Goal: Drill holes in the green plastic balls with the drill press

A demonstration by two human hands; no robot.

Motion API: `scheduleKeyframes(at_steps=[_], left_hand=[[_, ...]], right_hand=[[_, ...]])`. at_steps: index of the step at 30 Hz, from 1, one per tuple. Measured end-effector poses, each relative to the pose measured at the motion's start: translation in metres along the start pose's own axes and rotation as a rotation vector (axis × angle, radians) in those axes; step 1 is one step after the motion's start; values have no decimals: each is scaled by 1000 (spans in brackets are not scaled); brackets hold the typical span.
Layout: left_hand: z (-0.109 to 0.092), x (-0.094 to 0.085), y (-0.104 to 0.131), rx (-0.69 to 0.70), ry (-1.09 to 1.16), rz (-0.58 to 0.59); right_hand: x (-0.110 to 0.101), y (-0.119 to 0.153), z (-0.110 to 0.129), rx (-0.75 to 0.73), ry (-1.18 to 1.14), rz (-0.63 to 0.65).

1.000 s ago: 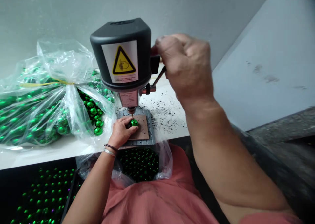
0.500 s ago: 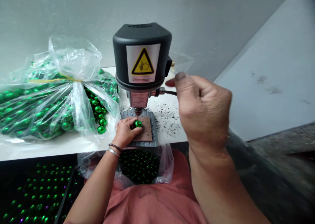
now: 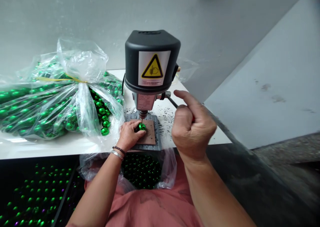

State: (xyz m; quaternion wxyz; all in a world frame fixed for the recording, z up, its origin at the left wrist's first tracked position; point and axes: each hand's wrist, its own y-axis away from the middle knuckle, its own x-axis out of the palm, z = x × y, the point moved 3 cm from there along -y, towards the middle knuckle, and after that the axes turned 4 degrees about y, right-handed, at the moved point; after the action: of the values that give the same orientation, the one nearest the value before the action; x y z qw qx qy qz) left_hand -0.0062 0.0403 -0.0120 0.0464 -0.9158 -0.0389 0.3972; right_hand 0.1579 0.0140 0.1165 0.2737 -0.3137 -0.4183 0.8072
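Note:
My left hand (image 3: 128,133) pinches a shiny green ball (image 3: 142,127) between thumb and fingers. It keeps the ball on a flat brown board (image 3: 150,137), under the thin bit of a small black drill press (image 3: 151,44). The bit's tip meets the top of the ball; how deep it sits cannot be made out. To the right of the machine, my right hand (image 3: 192,128) has its fingers curled round the end of the feed lever (image 3: 172,102), the index finger stretched out. The lever's end is hidden inside that hand.
A tied clear bag (image 3: 82,110) of green balls lies left on the white table (image 3: 215,138). Dark shavings (image 3: 163,120) surround the press base (image 3: 158,143). An open plastic bag (image 3: 168,170) of green balls sits at my lap; more balls (image 3: 37,198) fill a dark container lower left.
My right hand has come down and the feed lever now slopes downward with it. My left hand still holds the ball under the bit. The view has shifted slightly.

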Motion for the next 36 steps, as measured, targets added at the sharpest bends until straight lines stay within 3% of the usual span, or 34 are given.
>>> scheduleKeyframes(at_steps=[11,22,26,32,34,36], left_hand=[[0,-1,0,-8,7,9],[1,1,2,-33,-47,-26],[-2,0,2,-23,-28,-21],[-13,-19,27,-86,118,-35],[-20,-29,45,-60,157,71],[-26,-36,62,-12,175,272]], right_hand=[[5,13,-4,-83,18,-120],[10,36,-13,-92,-8,-66],[5,8,-5,-43,-15,-91],[3,-59,12,154,-114,94],[3,-63,13,178,-134,115],[3,-61,12,181,-154,105]])
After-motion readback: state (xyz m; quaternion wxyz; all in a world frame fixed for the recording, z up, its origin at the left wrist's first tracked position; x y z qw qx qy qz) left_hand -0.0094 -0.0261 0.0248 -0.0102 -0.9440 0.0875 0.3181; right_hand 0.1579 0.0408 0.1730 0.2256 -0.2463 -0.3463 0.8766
